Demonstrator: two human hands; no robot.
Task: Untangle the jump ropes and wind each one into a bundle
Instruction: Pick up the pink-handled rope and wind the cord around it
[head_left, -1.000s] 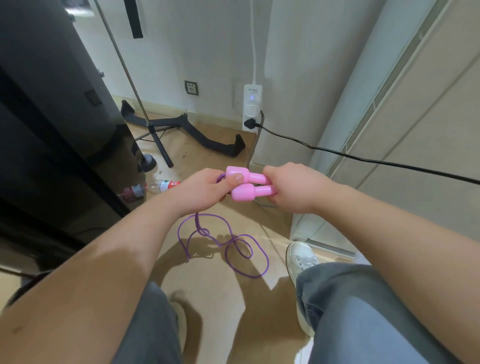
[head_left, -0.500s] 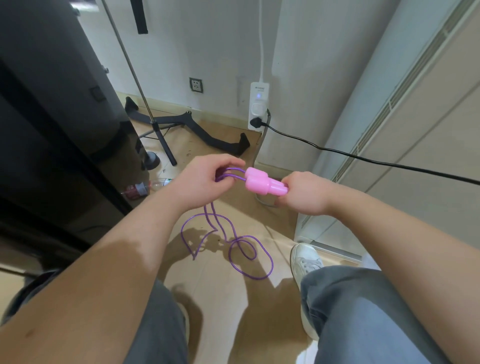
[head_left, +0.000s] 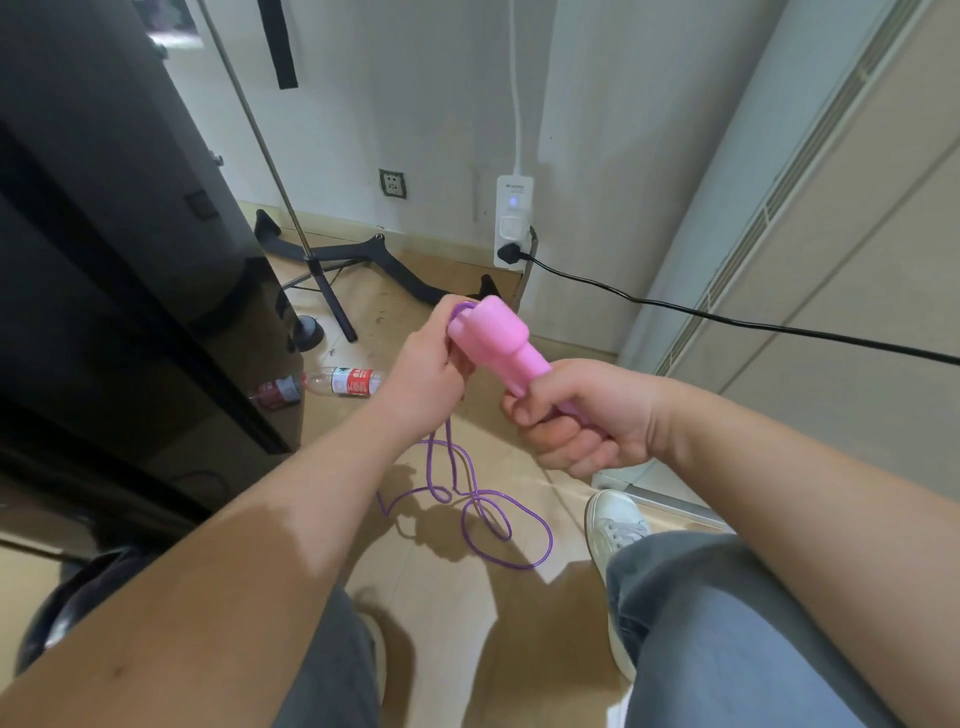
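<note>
The right hand (head_left: 587, 421) is curled in a fist round the thin ends of the 2 pink plastic jump-rope handles (head_left: 493, 338), which it holds together side by side. Half a second ago the handles lay nearly level, pointing to the person's left; now their thick heads tilt up and away. The left hand (head_left: 426, 374) was then set apart from the heads, holding the thin purple rope cord (head_left: 467, 499) just beside them. It now lies against the heads, its fingers curled round the cord, which arches over the top of them. From under the left hand the cord drops to the light wooden floor (head_left: 519, 613) and lies there in loose crossing loops between the person's feet, much as before. A clear plastic bottle with a red label (head_left: 343, 382) lies on the floor to the left, and a black cable (head_left: 727, 317) runs from the white power strip (head_left: 514, 223) on the wall.
</note>
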